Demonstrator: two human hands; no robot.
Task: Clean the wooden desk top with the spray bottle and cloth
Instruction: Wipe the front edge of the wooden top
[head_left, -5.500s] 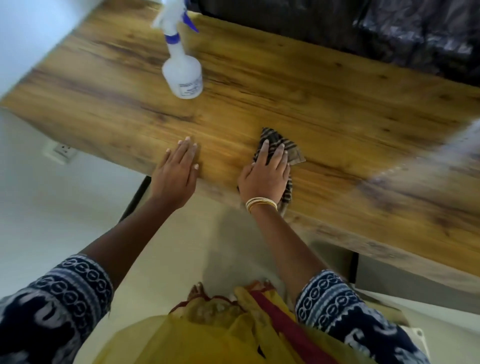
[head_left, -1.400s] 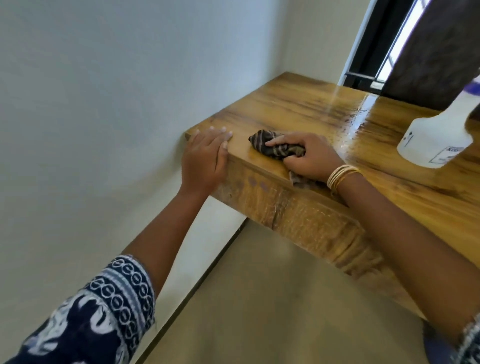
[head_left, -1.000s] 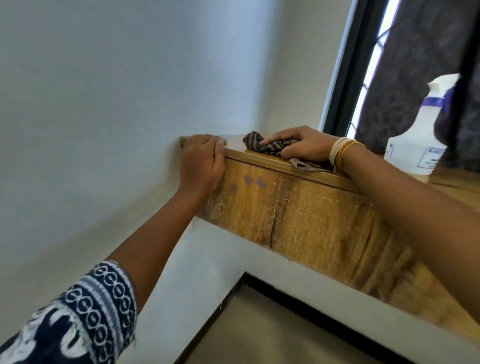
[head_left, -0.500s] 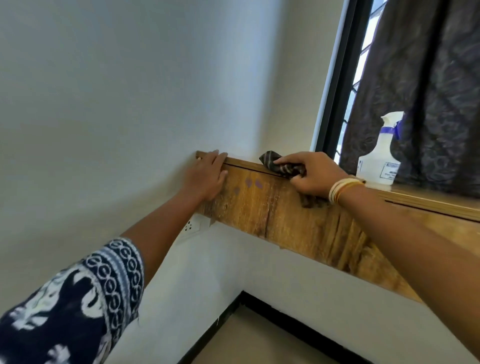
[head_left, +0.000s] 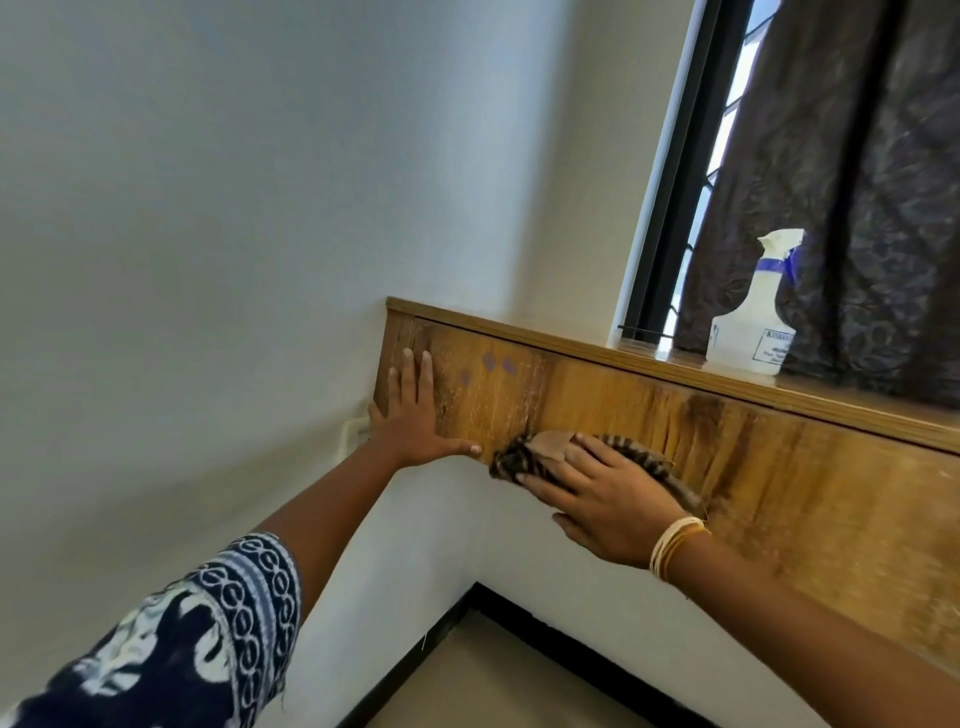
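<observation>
I see the wooden desk (head_left: 753, 452) from below its top, with its front face panel toward me. My right hand (head_left: 602, 493) presses a dark striped cloth (head_left: 519, 460) flat against the lower part of that panel, fingers straight. My left hand (head_left: 415, 410) lies flat on the panel's left end, fingers spread and pointing up. A white spray bottle (head_left: 753, 322) with a blue collar stands upright on the desk top at the right, away from both hands. Three small purple marks (head_left: 491, 364) show on the panel near my left hand.
A white wall (head_left: 208, 208) meets the desk's left end. A black window frame (head_left: 670, 197) and a dark patterned curtain (head_left: 857, 182) stand behind the bottle. A wall socket (head_left: 353, 434) peeks out beside my left hand. Black skirting (head_left: 545, 629) and beige floor lie below.
My right hand has slid the cloth from the desk's top edge down onto the front panel. My left hand moved from the top corner down onto the panel face. The view has dropped lower.
</observation>
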